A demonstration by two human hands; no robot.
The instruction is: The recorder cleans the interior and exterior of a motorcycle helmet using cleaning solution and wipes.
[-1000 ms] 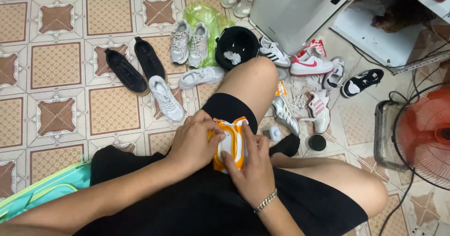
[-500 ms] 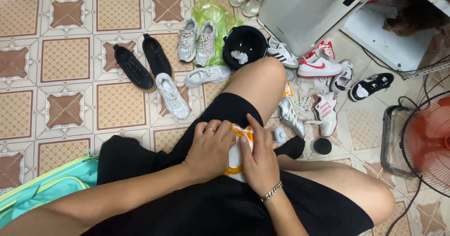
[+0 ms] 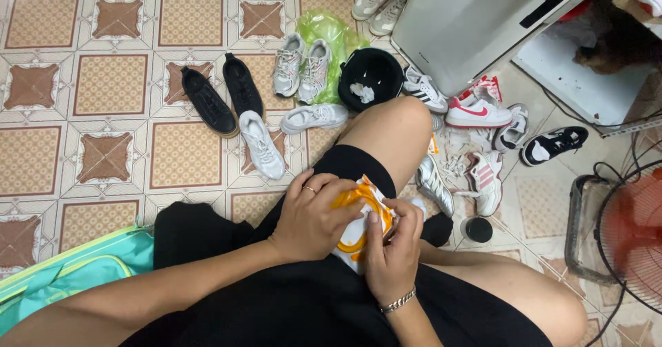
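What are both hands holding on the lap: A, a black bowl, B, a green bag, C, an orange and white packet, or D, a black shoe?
C: the left hand and right hand both grip the orange and white packet over the lap, while the shoes, bag and bowl lie on the floor.

Person seated on tiled floor, one bare knee raised. Left hand grips the top of an orange-and-white packet resting on the lap; right hand, bracelet at wrist, pinches the packet's right edge with thumb and fingers. Ahead on the floor: a pair of black shoes, several grey-white sneakers, a black bowl against a green plastic bag. Red fan at far right. Teal bag at lower left.
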